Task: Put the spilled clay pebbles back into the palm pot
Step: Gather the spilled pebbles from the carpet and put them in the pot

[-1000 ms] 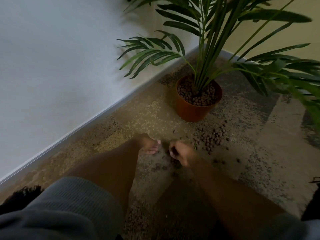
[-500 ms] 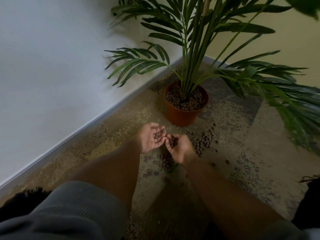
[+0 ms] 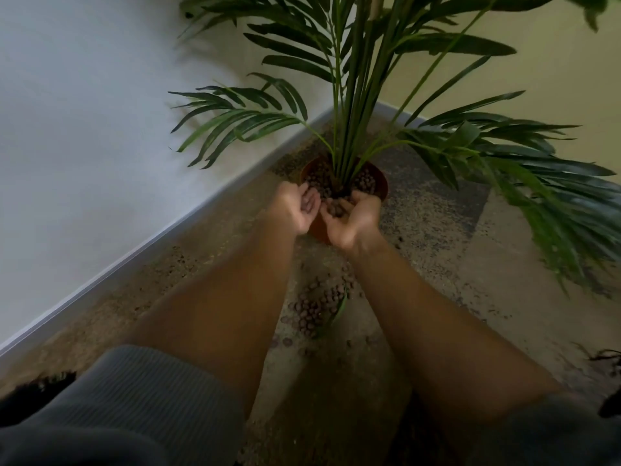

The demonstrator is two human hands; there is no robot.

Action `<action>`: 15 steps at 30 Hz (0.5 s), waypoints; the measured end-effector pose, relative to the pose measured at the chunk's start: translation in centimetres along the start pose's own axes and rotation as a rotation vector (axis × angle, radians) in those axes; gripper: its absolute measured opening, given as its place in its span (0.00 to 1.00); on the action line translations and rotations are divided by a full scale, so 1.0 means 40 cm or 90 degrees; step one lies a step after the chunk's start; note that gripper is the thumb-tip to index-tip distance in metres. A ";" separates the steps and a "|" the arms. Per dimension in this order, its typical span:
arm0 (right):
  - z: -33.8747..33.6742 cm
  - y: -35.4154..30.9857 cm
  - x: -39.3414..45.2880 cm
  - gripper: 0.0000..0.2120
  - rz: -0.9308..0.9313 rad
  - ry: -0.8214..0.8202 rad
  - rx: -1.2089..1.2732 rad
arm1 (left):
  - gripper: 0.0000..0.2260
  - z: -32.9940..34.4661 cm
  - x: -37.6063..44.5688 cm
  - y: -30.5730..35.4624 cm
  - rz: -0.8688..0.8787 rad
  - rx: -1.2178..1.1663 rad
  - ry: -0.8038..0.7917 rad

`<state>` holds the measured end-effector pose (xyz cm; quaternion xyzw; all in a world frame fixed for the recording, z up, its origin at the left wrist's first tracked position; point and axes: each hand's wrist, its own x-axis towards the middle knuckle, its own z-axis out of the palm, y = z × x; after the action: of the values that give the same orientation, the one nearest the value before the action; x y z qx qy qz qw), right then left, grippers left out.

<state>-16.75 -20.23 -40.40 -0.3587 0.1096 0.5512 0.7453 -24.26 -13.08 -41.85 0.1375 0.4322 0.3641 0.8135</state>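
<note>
Both cupped hands (image 3: 331, 213) hold pebbles (image 3: 337, 209) over pot (image 3: 381, 186).

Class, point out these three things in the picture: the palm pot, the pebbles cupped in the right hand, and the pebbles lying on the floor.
Pot (image 3: 382, 187): head view, right rim.
Cupped pebbles (image 3: 337, 209): head view, middle of handful.
Floor pebbles (image 3: 311, 309): head view, centre of pile.

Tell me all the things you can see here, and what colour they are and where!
palm pot: one, orange-brown, on the floor in the corner
palm: one, green, growing from the pot
clay pebbles: many, brown, in the pot, spilled on the floor, some in the hands
floor: one, mottled tan and grey
walls: two, pale, behind the pot
left hand: one, cupped by the pot
right hand: one, cupped, holding pebbles
sleeves: two, grey, nearest the camera
</note>
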 end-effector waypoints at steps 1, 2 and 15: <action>0.016 -0.010 0.004 0.19 -0.013 -0.005 0.008 | 0.20 0.016 0.003 0.006 0.004 -0.003 -0.020; 0.029 -0.019 0.006 0.19 -0.022 -0.009 0.010 | 0.19 0.029 0.003 0.012 0.009 -0.008 -0.041; -0.020 -0.043 0.011 0.23 0.001 -0.057 -0.028 | 0.20 -0.011 -0.030 0.036 0.016 0.043 -0.076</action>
<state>-14.85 -20.67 -40.53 -0.3498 0.0640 0.5699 0.7408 -25.73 -12.97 -40.63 0.1918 0.3930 0.3508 0.8280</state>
